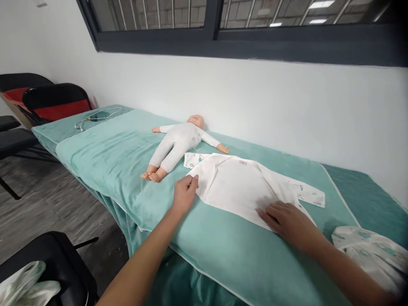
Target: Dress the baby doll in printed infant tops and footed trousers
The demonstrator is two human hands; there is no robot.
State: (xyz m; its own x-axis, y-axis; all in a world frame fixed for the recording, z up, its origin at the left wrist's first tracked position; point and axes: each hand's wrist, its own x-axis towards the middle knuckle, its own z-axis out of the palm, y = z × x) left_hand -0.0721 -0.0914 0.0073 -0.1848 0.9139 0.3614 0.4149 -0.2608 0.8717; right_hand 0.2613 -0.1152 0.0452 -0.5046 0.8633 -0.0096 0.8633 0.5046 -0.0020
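Observation:
A white baby shirt [239,182] lies spread on the green bed cover, its patterned sleeves stretched out to both sides. At its left edge, my left hand [185,192] is closed, thumb against fingers, pinching the cloth. My right hand [282,216] rests on the lower right part of the shirt with its fingers extended. Behind the shirt and to the left, a baby doll [180,138] in a white body suit lies on its back, arms spread. One of the doll's hands is close to the shirt's upper edge.
The bed [102,161] stands against a white wall under a dark window frame [178,42]. Crumpled patterned cloth [366,246] lies at the right. A black chair [54,259] holding more cloth [28,284] is at lower left. A looped cord [97,115] sits at the far end.

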